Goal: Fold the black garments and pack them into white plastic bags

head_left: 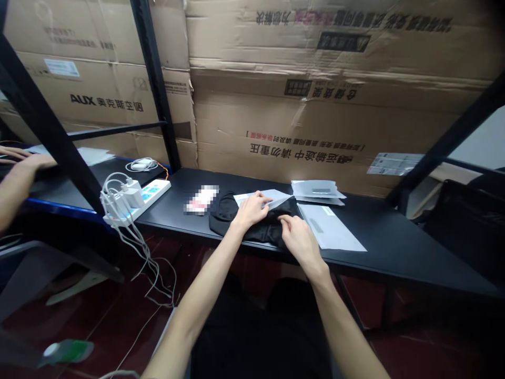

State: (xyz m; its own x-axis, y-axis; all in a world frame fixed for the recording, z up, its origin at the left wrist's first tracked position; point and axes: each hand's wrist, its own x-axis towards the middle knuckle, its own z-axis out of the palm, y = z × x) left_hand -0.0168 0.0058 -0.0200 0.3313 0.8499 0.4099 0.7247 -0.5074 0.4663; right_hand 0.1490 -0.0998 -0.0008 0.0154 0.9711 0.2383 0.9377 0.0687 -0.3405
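A dark bundle of black cloth (260, 231) lies at the front edge of the black table, with a white plastic bag (282, 198) over its far side. My left hand (252, 209) is closed at the bag, its fingertips pinching the bag's near edge above the cloth. On the other side, my right hand (299, 231) has its thumb and forefinger closed on a fold of the black cloth. Just right of that hand a flat whitish bag with a label (335, 229) rests on the table. Part of the cloth is hidden under my hands and the bag.
Several whitish bags (317, 190) are stacked at the back. Left of the cloth lies a blurred-out item (202, 200), then a power strip (152, 196) with chargers and hanging cables. Cardboard (315, 110) walls the back. Another person's arm (19, 179) shows at far left.
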